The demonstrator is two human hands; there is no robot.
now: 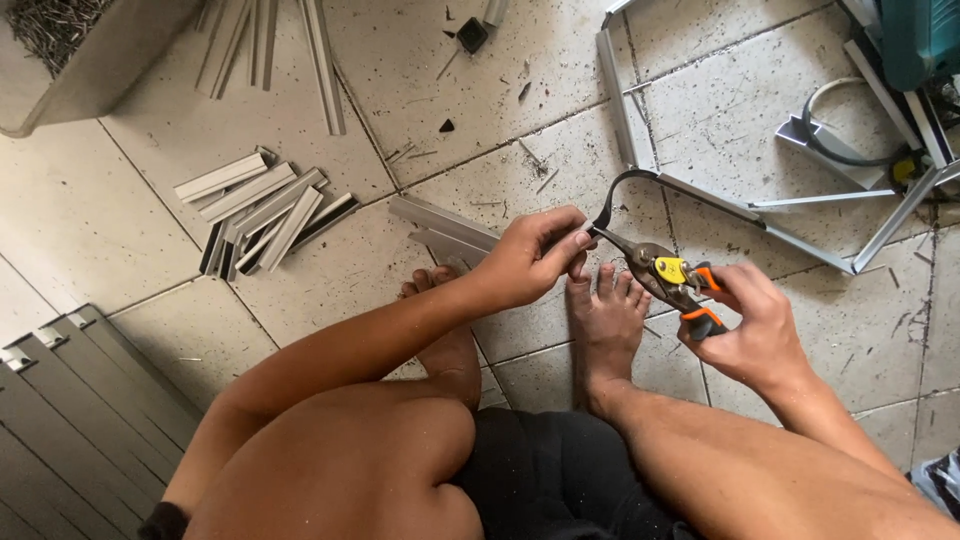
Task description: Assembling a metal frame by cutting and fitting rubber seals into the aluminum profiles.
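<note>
Snips, orange-and-yellow handled, sit in the right hand, above the person's bare feet on the tiled floor. Right fingers are wrapped around the handles, closed on them; blades point up-left toward the left hand. Left fingers pinch shut on the end of a thin dark strip, right at the blade tips. Strip curves up and over from there, far end running toward a long aluminium profile. Pinching that close to the blades looks meant to keep the floppy strip taut and steady at the tips. Cannot tell if the blades are biting the strip or only touching it.

Containers: grey tray at top-left corner, filled with a heap of small dark metal bits, probably screws or nails, too small to say. Short aluminium offcuts lie stacked loose on the floor between tray and knees. Ribbed grey panels at lower left. Teal power tool at top right, on a frame of longer profiles.
</note>
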